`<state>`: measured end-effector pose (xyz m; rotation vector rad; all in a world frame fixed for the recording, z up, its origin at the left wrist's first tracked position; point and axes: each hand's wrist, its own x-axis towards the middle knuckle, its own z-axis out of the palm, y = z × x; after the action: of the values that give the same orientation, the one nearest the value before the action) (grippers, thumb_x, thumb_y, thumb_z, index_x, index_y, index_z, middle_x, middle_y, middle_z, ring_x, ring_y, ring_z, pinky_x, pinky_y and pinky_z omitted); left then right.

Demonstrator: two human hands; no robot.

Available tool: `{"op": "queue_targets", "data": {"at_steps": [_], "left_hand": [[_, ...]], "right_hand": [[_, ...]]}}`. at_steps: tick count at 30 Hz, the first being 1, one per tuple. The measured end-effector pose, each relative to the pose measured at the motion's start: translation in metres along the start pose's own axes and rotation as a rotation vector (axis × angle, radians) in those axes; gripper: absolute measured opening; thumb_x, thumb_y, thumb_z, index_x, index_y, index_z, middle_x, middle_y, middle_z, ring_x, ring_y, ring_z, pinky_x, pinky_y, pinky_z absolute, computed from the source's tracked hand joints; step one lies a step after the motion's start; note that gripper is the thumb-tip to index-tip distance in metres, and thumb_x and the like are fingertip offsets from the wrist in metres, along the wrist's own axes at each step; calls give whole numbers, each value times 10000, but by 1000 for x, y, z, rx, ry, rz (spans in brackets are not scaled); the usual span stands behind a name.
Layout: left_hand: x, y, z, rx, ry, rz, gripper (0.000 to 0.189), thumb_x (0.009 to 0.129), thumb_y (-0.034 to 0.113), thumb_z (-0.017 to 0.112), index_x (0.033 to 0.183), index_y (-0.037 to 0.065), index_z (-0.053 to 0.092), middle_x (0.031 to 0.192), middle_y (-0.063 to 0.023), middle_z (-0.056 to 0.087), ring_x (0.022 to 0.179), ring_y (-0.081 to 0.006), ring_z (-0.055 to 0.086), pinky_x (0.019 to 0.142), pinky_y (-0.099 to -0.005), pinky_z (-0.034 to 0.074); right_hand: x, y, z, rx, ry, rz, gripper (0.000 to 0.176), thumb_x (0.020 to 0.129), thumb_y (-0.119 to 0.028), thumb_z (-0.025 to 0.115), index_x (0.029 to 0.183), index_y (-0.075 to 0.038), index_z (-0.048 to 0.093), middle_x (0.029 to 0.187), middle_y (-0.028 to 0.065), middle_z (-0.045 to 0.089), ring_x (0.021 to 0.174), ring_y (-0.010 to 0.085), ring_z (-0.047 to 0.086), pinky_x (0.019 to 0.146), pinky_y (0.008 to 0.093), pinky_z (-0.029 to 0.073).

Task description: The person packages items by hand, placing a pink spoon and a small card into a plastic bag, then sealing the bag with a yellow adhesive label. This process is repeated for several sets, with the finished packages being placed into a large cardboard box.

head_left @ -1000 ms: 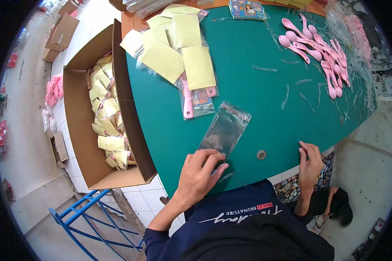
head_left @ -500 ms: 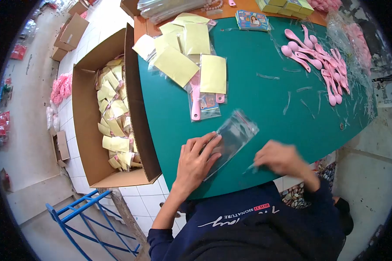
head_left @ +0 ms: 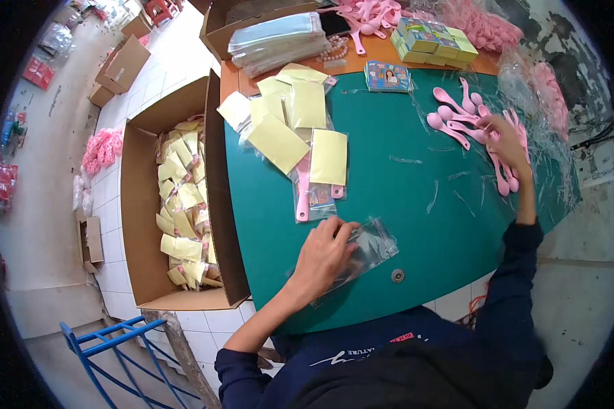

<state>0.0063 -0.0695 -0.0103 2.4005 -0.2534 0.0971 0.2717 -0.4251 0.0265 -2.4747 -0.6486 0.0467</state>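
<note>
My left hand [head_left: 323,258] is curled over a clear plastic bag [head_left: 372,247] near the front of the green tabletop, its fingers closed on the bag. Over at the right, my right hand [head_left: 506,144] is in a pile of pink spoons [head_left: 450,133], fingers bent and closed around part of one spoon; its fingertips are partly hard to make out. Further back lie filled clear bags with pale yellow cards [head_left: 329,157], and a pink handle [head_left: 303,194] shows in one of them.
A tall cardboard box [head_left: 228,238] full of packed bags stands left of the table. At the back are a stack of clear bags [head_left: 280,42], printed cards [head_left: 387,76] and yellow-edged card stacks [head_left: 433,42]. Plastic strips [head_left: 433,196] litter the green top. A blue metal frame [head_left: 109,334] stands lower left.
My right hand has gone from the table's front edge, where it held a clear strip, up to the pink spoons. My left hand stays at the bag, fingers more curled. The view has shifted.
</note>
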Motion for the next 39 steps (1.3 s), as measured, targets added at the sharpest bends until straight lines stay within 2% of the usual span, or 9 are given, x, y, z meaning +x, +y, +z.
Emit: {"op": "queue_targets", "data": {"at_steps": [2,6,9,13,19,21,24,27,39], "left_hand": [[5,-4,0,-88,-45,8,293,793,110,653,1073,61,582,876,-103,558,806,-277,567,693,-374,457],[9,1,-6,-160,-26,23,242,791,63,640,1029,72,601,826,-74,587,765,-262,585,666,-370,464],[7,1,-9,-132,-64,3,214,783,43,642,990,73,597,852,-71,601,765,-261,593,656,-369,464],[4,1,-6,-117,28,6,184,765,48,663,930,56,583,857,-63,587,780,-252,584,681,-359,451],[4,6,-10,-127,6,35,268,754,103,696,988,54,575,870,-60,567,830,-242,563,719,-340,418],[5,12,-12,-171,-58,-23,314,752,125,705,1030,59,574,869,-65,566,843,-238,559,715,-340,415],[8,14,-2,98,104,28,351,755,142,705,1071,68,573,866,-67,562,833,-231,561,714,-343,414],[6,8,6,-63,-3,-53,344,766,126,689,1083,69,569,883,-75,562,810,-235,564,702,-336,419],[5,5,0,-125,35,15,177,786,103,676,932,65,584,785,-63,654,738,-237,631,629,-343,434]], "right_hand": [[-8,-29,36,-167,47,-148,243,770,-154,669,971,-44,588,897,91,602,814,236,573,750,350,442],[-13,-22,68,-440,203,-79,145,801,-115,600,926,-57,554,886,109,559,856,290,549,795,416,382],[-12,-23,63,-305,221,-2,138,809,-108,588,925,-47,547,901,117,555,879,292,542,775,402,389],[-22,-63,39,-289,517,-195,129,830,-90,569,932,-13,558,799,97,531,750,228,544,700,347,416],[-88,-170,38,389,280,154,135,843,-29,612,970,1,579,739,24,536,616,71,525,551,205,436],[-101,-178,47,419,234,121,147,833,-10,623,975,6,586,752,27,556,613,68,535,547,197,445],[-108,-182,58,509,229,152,152,834,2,621,984,17,597,771,32,573,621,70,547,555,197,455],[-112,-182,65,554,267,194,153,842,5,611,994,22,605,789,39,586,634,74,559,565,200,463],[-122,-189,81,489,143,145,76,866,-20,581,920,18,619,715,50,611,567,82,580,499,209,457]]}}
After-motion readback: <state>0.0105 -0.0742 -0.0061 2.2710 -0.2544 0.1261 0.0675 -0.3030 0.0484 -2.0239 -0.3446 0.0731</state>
